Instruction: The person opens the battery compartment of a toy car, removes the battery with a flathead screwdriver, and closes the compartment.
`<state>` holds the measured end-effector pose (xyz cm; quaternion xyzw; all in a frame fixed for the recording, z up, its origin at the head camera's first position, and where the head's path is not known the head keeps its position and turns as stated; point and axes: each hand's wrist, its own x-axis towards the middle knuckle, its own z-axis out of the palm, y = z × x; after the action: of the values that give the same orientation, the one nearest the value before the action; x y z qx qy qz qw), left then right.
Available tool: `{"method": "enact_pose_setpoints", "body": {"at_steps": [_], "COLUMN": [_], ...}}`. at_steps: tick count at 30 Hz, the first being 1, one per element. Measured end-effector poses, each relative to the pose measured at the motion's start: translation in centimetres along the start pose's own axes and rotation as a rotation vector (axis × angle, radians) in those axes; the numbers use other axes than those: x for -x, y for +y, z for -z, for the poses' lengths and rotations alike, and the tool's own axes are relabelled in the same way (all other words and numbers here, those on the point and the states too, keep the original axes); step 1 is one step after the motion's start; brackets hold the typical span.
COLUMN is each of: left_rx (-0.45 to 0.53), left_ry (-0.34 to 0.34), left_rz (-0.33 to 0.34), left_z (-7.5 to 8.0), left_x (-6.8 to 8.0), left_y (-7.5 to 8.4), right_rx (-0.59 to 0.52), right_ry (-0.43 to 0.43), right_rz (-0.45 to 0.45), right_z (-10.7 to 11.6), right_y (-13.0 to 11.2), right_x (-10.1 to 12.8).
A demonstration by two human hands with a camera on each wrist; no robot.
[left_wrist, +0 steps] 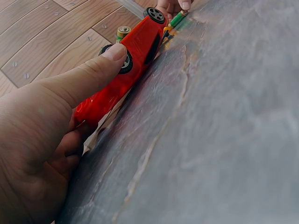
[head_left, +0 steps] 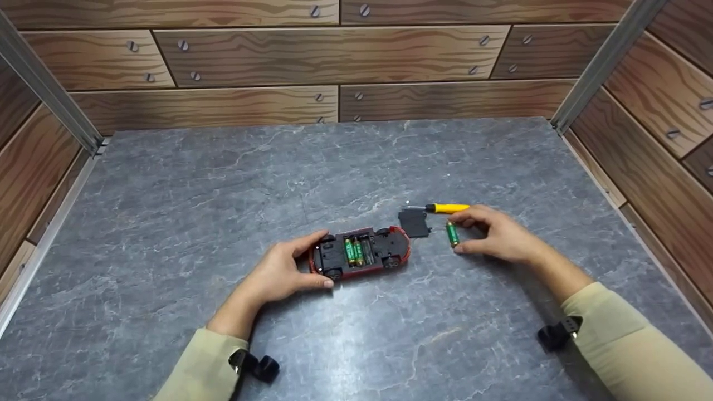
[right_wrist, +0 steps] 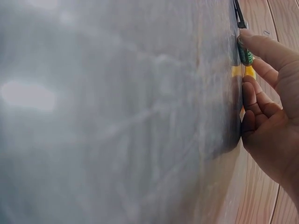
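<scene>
- Mostly, a grey marbled tabletop (head_left: 167, 184) fills the head view.
- Wood-patterned panels (head_left: 334, 58) run across the top and down both side edges.
- Pale sleeves (head_left: 629, 340) come in at the lower left and lower right.
- The left hand (head_left: 281, 270), left of centre, grips the left end of the toy car, thumb on the near side and fingers on the far side.
- The right hand (head_left: 501, 236), right of centre, pinches a green battery between thumb and forefinger.
- The red toy car (head_left: 333, 257) lies wheels up just below the middle, its battery compartment uncovered.
- A yellow-handled screwdriver (head_left: 450, 208) lies just above the right hand's fingers, tip to the left.
- A black cover (head_left: 413, 224) lies just below its shaft, between car and right hand.
- Two green batteries (head_left: 350, 253) sit side by side in the compartment's left part.
- The pinched battery (head_left: 452, 234) stands right of the cover; whether it touches the tabletop is hard to tell.
</scene>
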<state>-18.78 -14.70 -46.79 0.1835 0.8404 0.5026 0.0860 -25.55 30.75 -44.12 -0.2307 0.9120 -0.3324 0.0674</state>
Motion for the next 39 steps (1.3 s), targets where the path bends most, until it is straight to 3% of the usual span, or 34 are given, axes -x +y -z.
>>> {"method": "enact_pose_setpoints", "body": {"at_steps": [13,19,30,39], "left_rx": [0.004,0.006,0.007,0.009], "left_ry": [-0.010,-0.010,-0.006,-0.001], "left_rz": [0.005,0.003,0.007,0.002], "left_z": [-0.1,-0.1,0.1,0.0], "left_x": [-0.1,-0.2,0.0,0.1], "left_y": [0.0,0.1,0.1,0.1], "right_rx": [-0.151,-0.123,-0.088,-0.080], "right_ry": [0.002,0.022,0.040,-0.018], "right_rz": [-0.016,-0.033,0.190,0.270], "right_z": [0.4,0.6,-1.3,-3.9], "right_y": [-0.7,-2.5,-8.2,-12.0], "right_x": [0.0,-0.2,-2.0,-3.2]}}
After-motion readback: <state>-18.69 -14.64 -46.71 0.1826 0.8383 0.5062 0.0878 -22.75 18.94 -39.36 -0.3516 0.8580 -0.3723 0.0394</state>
